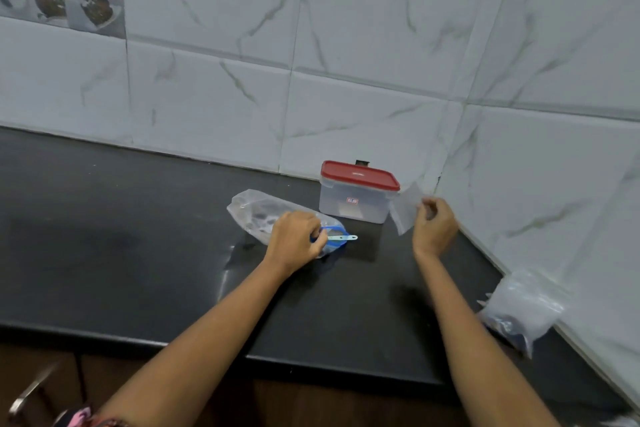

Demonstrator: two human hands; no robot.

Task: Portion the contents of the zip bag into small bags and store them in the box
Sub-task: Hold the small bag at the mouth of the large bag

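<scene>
Left hand [294,236] curled, grip pinching the pale green plastic scoop [341,237] at the blue-rimmed mouth of the crinkled clear zip bag [258,215], lying on the matte black surface [121,236]. Right hand [434,224] pinches a thin clear small bag [405,211], raised beside the translucent red-lidded box [356,198]. Advice: spread the small bag's mouth, bring it close, keep scoop level.

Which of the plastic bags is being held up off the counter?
The small clear bag pinched in the right hand; the zip bag and the bag pile lie on the counter.
</scene>
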